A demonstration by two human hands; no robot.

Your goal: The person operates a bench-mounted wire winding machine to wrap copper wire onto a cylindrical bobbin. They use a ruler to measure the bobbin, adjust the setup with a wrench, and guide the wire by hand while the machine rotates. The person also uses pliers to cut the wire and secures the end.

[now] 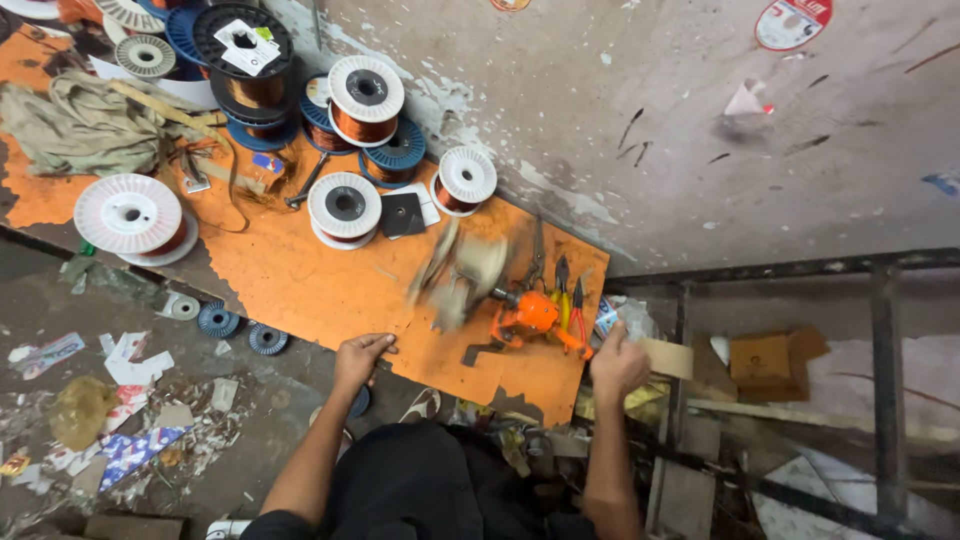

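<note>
An orange hand-cranked winding machine [527, 314] sits on the orange bench top [300, 275]. Its pale winding form [462, 270] is blurred by spinning. My right hand [617, 362] is closed on the machine's crank handle at the bench's right end. My left hand [361, 356] rests flat on the bench's front edge, fingers spread, holding nothing. Pliers and cutters with orange and yellow grips [567, 288] lie just behind the machine.
Several spools of copper wire [365, 100] and empty white reels [130, 215] crowd the back left. A crumpled cloth [80, 125] lies far left. Litter covers the floor [120, 420]. A cardboard box [765, 358] sits in a metal frame [885, 300] at right.
</note>
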